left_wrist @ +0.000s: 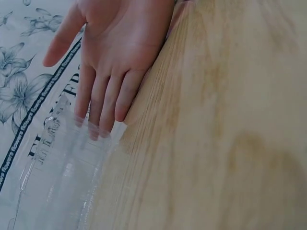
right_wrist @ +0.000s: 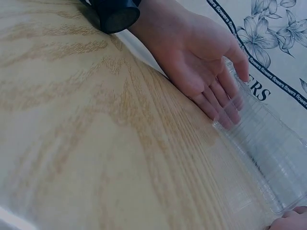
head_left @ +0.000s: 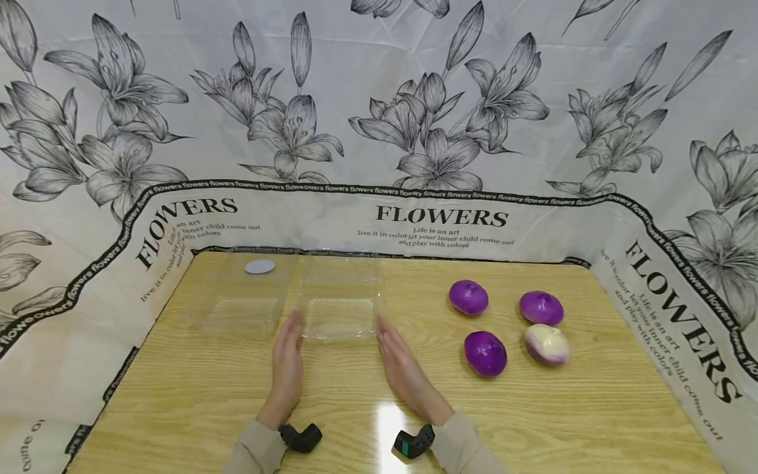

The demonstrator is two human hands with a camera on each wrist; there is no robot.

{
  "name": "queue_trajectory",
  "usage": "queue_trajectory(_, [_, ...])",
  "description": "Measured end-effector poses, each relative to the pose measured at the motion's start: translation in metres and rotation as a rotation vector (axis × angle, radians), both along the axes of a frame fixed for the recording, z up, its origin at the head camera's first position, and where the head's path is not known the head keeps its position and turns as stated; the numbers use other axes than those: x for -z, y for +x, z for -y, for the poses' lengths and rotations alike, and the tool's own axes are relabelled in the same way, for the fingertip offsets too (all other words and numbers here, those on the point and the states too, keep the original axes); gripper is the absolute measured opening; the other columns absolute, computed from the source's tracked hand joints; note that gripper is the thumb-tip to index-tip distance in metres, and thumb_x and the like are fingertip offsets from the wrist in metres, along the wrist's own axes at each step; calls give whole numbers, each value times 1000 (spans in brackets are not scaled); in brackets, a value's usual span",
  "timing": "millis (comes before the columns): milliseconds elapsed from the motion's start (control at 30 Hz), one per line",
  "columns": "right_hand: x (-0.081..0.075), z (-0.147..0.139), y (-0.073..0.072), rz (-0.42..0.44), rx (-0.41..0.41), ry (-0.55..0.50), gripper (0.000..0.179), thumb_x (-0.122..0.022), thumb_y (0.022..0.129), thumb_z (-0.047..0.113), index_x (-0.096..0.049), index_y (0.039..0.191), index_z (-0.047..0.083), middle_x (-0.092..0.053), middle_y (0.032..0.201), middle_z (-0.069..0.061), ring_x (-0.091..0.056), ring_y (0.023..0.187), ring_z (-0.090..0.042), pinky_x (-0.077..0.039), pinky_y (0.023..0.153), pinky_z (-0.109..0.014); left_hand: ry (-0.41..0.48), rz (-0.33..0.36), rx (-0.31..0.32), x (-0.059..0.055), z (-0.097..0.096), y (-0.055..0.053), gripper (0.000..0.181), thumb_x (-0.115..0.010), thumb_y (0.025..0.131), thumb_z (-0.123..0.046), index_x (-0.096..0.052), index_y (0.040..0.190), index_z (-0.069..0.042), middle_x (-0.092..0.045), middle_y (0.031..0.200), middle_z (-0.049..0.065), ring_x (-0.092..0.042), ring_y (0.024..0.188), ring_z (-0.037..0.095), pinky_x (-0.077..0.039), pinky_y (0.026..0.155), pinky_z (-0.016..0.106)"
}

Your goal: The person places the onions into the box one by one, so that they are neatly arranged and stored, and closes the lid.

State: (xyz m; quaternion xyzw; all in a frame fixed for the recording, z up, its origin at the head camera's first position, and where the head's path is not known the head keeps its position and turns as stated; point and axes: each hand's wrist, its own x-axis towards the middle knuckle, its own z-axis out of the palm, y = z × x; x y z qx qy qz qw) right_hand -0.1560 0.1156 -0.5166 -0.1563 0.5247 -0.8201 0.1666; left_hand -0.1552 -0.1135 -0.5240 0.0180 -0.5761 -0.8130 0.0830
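Note:
A clear plastic box with its lid raised at the back stands on the wooden table between my two hands. My left hand is at its left front corner, fingers straight, fingertips right at the wall. On the other side my right hand has its straight fingers at the right front corner. In the left wrist view the fingertips overlap the plastic box; the right wrist view likewise shows fingertips against the box. Both palms face inward.
Left of it stands another clear plastic box with a white oval label. At the right lie several purple onion-like vegetables, one of them partly cream-coloured. Flower-printed cloth rises behind the wooden table.

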Motion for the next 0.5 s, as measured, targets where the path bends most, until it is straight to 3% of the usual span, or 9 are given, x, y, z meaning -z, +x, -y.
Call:
queue_trajectory(267, [0,2,2,6,24,32,59,-22,109,17,8,155,-5,15,163,-20,15,150,-32,11,122,-41,-54,14,-2,-1,1,2,48,-34,109,-18,-30,152,2,-29,159,16,-21,149,26,-21,122,36])
queue_trajectory(500, [-2,-1,4,19,41,-2,59,-23,108,14,8,154,-7,15,162,-23,15,149,-34,10,122,-42,-100,31,8,0,1,3,45,-36,107,-12,-36,150,1,-34,158,14,-27,147,24,-26,120,31])
